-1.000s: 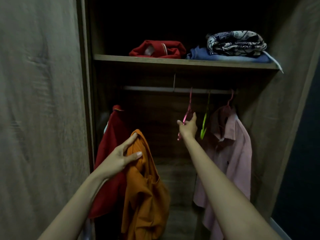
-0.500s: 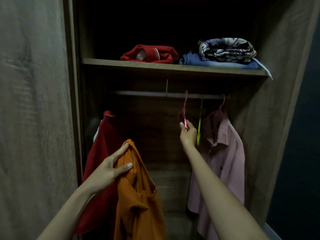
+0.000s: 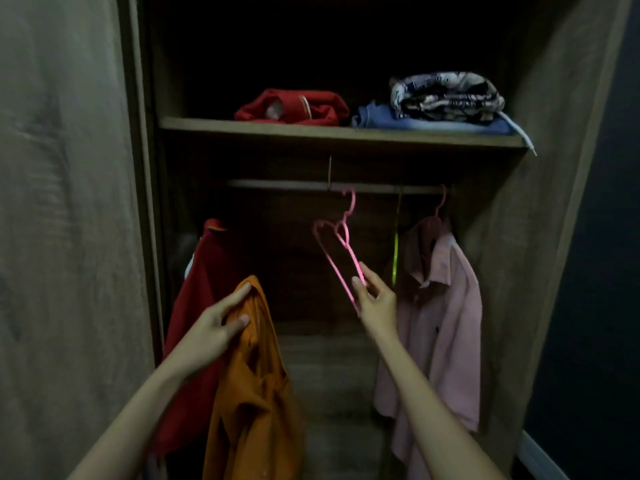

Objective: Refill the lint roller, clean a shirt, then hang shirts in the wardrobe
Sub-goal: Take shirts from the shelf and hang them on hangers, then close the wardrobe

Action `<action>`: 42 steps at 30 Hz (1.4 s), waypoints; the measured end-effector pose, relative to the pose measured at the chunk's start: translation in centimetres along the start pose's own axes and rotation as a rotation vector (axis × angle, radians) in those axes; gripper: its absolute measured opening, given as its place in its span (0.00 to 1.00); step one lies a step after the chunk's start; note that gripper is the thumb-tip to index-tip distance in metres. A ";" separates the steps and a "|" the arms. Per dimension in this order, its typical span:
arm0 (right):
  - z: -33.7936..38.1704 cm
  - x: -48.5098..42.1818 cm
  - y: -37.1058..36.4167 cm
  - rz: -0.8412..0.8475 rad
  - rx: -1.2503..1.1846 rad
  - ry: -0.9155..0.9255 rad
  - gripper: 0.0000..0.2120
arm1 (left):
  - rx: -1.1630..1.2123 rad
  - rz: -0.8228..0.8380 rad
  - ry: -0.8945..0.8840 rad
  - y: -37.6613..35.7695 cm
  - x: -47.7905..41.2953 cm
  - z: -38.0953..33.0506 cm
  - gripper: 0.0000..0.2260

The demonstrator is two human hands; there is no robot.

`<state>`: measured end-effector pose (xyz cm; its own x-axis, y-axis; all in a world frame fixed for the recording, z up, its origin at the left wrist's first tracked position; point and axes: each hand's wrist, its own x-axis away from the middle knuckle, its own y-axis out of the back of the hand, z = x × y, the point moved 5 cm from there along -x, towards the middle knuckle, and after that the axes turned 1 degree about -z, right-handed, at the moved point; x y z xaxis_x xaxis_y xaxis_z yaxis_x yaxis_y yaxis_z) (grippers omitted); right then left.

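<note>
1. Hanging is the step in hand: the right hand (image 3: 375, 299) pinches the lower end of a thin pink plastic hanger (image 3: 341, 251) between thumb and fingers, closed on it, with the hanger tilted and its hook just below the wooden wardrobe rail (image 3: 277, 184), apparently clear of it.
2. The left hand (image 3: 216, 327) is closed around the collar area of a crumpled orange shirt (image 3: 252, 393), which hangs limp from that grip in front of a dark red shirt (image 3: 204, 289) at the left of the rail.
3. A pale pink button-up shirt (image 3: 446, 317) hangs on its own pink hanger at the right, with a thin yellow-green hanger (image 3: 395, 258) hanging bare between it and the right hand.
4. Judged from this, the next move is to bring the hanger to the orange shirt and feed 1 shoulder arm into the neck opening, then the other.
5. To do it well, the left hand should spread the collar open rather than bunch it, so the hanger tips do not snag on folds.
6. Fabric this soft is likely to slide off a smooth hanger, so the shoulders should sit level before release.
7. The free stretch of rail between the red shirt and the yellow-green hanger looks the best place to hook it.
8. Folded clothes on the wooden shelf (image 3: 311, 131) above are out of the way.
</note>
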<state>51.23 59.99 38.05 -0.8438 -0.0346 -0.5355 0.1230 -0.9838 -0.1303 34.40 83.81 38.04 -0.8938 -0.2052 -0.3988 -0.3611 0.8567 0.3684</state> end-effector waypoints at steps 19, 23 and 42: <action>-0.7 20.8 12.5 0.250 -0.219 -0.290 0.19 | -0.391 0.056 0.275 -2.5 -2.5 1.0 0.34; 0.0 20.6 11.8 0.281 -0.215 -0.267 0.19 | -0.460 0.140 0.203 -4.1 -2.5 -0.6 0.35; 4.0 16.6 13.0 0.341 -0.421 -0.277 0.15 | -0.681 0.051 -0.572 -8.2 -0.4 -11.7 0.24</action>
<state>36.69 45.95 30.79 -0.8181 -0.4353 -0.3757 0.5585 -0.7572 -0.3388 34.56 71.34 45.05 -0.7093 0.2488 -0.6595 -0.5675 0.3534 0.7437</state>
